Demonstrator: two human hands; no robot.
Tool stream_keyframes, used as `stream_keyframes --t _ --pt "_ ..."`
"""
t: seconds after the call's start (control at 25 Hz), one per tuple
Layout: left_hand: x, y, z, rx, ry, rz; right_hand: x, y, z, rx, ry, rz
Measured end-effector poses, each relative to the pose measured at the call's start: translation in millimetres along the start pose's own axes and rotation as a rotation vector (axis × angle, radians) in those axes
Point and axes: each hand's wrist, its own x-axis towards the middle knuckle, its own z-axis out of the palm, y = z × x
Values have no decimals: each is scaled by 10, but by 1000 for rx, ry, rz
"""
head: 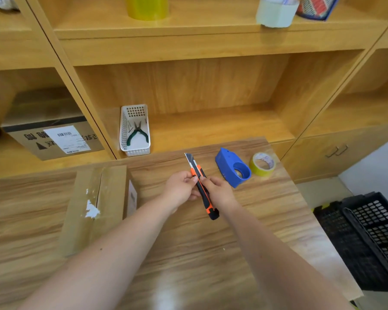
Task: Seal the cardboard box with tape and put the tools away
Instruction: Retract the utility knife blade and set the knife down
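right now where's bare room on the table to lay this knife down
Bare wood lies between the cardboard box and the blue tape dispenser, under both hands, and all along the near table edge. The far right corner is crowded: the dispenser and the yellow tape roll sit close together.

We see an orange-and-black utility knife point(202, 189) with a silver blade. Blue tape dispenser point(232, 167) to its right, yellow tape roll point(263, 164) just beyond that. Table point(211, 253) is light brown woodgrain. Brown cardboard box point(94, 206) on the left, with white torn patches. White perforated basket point(134, 130) on the far shelf holds green-handled pliers point(137, 133). Black lattice crate point(367, 233) at right. Shelves point(188, 34) are honey-yellow wood.
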Motion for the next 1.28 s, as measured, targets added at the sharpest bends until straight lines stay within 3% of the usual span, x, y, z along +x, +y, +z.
stream_keyframes --t 0.2,0.56,0.72,0.84,1.0,1.12,1.28 --pt "315 62 187 -39 58 -40 313 113 -294 15 -206 -21" --pt "699 44 313 -81 119 -90 757 288 -439 75 -406 -7" --pt "1009 34 380 -80 176 -121 917 372 -430 107 -253 -68" --pt "1218 -17 469 -53 203 -165 1012 475 -433 -118 -75 -100" --pt "1464 -143 596 -5 199 -193 1134 620 -346 -423 -44 -135" --pt "1608 -237 619 175 220 -149 1191 728 -244 -662 42 -148" --pt "1691 -370 597 376 213 -78 1206 804 -136 -652 44 -94"
